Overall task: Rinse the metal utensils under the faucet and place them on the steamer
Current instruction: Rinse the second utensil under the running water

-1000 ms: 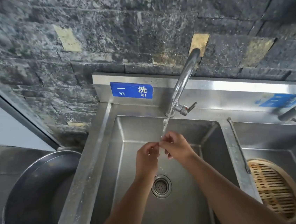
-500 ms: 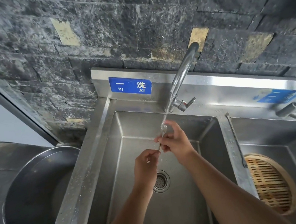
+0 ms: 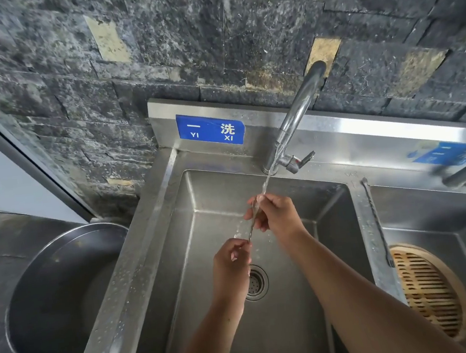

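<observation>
The utensil [image 3: 252,221] has tilted upright under the faucet [image 3: 295,121] since a second ago; right hand [image 3: 276,215] grips its top, left hand [image 3: 232,259] pinches its bottom; rinsing continues, steamer [image 3: 428,291] awaits.

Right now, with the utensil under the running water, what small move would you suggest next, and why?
Probably carry the thin metal utensil rightward to the bamboo steamer in the neighbouring basin. Both the left hand and right hand pinch it in the faucet stream, it looks wet along its length, and the steamer holds nothing yet.
</observation>
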{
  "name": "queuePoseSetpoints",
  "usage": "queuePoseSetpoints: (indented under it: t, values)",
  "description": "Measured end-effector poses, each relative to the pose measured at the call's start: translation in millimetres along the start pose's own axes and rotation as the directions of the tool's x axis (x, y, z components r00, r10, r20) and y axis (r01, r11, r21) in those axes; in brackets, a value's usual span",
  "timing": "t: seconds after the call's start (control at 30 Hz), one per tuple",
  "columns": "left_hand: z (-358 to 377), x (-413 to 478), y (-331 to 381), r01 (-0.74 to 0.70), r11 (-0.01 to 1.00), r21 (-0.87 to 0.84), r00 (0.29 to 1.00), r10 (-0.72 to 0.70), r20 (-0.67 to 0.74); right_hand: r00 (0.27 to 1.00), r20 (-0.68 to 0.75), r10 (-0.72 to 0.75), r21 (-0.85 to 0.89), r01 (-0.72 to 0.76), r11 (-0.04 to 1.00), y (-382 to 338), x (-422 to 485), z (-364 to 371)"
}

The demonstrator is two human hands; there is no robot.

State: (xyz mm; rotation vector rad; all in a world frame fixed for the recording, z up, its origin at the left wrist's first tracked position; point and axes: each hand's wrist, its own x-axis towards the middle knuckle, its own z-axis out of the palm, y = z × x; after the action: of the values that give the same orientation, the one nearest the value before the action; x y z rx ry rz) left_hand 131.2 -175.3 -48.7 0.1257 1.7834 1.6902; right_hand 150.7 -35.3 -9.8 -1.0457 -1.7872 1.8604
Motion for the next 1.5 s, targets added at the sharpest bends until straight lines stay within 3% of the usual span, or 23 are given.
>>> queuePoseSetpoints:
  t: [0.37, 0.53, 0.7, 0.83, 1.0, 1.1, 1.23, 1.37, 1.5]
  values:
    - [-4, -5, 1, 0.032, 0.999, -0.04, 0.999, -0.031, 0.014, 0.992, 0.113, -0.052, -0.045, 0.057, 0.997, 7, -4, -5]
    - [-5, -9, 1, 0.085, 0.99, -0.11, 0.994, -0.076, 0.08, 0.996, 0.05, -0.068, -0.05, 0.07, 0.996, 7, -3, -3]
    - [-5, -11, 7, 0.154, 0.969, -0.195, 0.974, -0.116, 0.195, 0.999, -0.03, 0.015, 0.065, -0.013, 0.998, 3, -7, -1]
    - [-4, -10, 10, 0.142, 0.976, -0.163, 0.979, -0.113, 0.172, 0.999, 0.02, 0.05, 0.099, -0.052, 0.994, -1, -10, -5]
    - [-4, -7, 11, 0.098, 0.982, -0.162, 0.979, -0.065, 0.195, 0.998, 0.069, 0.004, -0.041, -0.001, 0.999, -2, -12, -11]
    - [-3, -6, 11, 0.088, 0.984, -0.154, 0.977, -0.056, 0.205, 0.996, 0.085, -0.004, -0.019, 0.006, 1.0, 0, -12, -11]
    - [-2, -5, 10, 0.077, 0.984, -0.158, 0.986, -0.052, 0.159, 0.996, 0.082, -0.043, -0.058, 0.048, 0.997, 0, -9, -4]
    - [-4, -5, 12, 0.076, 0.985, -0.152, 0.985, -0.051, 0.166, 1.0, -0.024, -0.003, -0.036, 0.003, 0.999, -2, -3, 4]
    - [-6, -1, 15, 0.068, 0.984, -0.162, 0.988, -0.043, 0.151, 1.0, 0.015, 0.01, -0.042, -0.009, 0.999, -3, -1, 5]
